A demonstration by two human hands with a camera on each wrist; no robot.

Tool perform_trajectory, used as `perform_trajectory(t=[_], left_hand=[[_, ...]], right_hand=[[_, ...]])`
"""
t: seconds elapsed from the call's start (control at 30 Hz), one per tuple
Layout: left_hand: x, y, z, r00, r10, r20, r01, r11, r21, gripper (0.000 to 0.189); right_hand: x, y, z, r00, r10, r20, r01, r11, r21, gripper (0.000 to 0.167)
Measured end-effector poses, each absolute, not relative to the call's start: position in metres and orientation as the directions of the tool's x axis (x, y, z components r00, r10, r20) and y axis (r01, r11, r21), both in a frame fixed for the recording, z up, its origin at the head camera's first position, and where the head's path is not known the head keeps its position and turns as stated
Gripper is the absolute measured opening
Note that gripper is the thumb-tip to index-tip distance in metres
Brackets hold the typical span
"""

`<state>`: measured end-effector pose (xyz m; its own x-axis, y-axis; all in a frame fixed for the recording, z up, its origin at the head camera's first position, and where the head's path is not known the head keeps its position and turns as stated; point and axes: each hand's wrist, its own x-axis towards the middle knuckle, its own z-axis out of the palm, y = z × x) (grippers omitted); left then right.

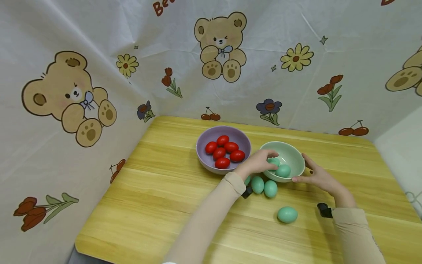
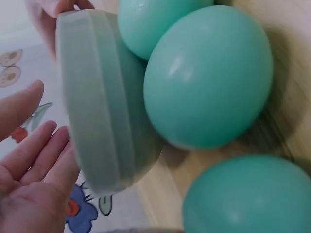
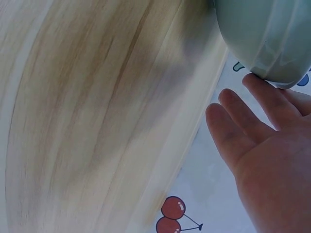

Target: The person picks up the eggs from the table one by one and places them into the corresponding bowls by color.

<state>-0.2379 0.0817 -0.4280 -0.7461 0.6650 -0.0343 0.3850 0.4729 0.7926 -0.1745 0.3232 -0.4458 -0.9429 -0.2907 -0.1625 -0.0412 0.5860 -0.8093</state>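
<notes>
My left hand (image 1: 258, 161) reaches over the left rim of a pale green bowl (image 1: 293, 157), fingers and thumb around a green egg (image 1: 273, 161). In the left wrist view its thumb and fingers are spread apart, with no egg visible between them. A second green egg (image 1: 283, 171) lies beside the first inside the bowl. My right hand (image 1: 321, 178) holds the bowl's right side, thumb at the near rim and fingers farther round. Just in front of the bowl, green eggs (image 1: 257, 184) sit on the table, one partly hidden by the left wrist.
A purple bowl (image 1: 202, 161) with several red eggs (image 1: 222, 163) stands left of the green bowl. One separate green egg (image 1: 287, 214) lies nearer the front of the wooden table (image 1: 148, 190). Behind and to the left hangs a bear-printed cloth (image 1: 178, 44).
</notes>
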Motion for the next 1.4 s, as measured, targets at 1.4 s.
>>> perform_trajectory(t=[1.4], left_hand=[[-0.164,-0.017,-0.475,-0.814,0.576,0.078,0.407,0.470,0.784,0.066]], right_hand=[[-0.175,0.323,-0.448,-0.945,-0.299,-0.133,-0.071,0.584,-0.809,0.103]])
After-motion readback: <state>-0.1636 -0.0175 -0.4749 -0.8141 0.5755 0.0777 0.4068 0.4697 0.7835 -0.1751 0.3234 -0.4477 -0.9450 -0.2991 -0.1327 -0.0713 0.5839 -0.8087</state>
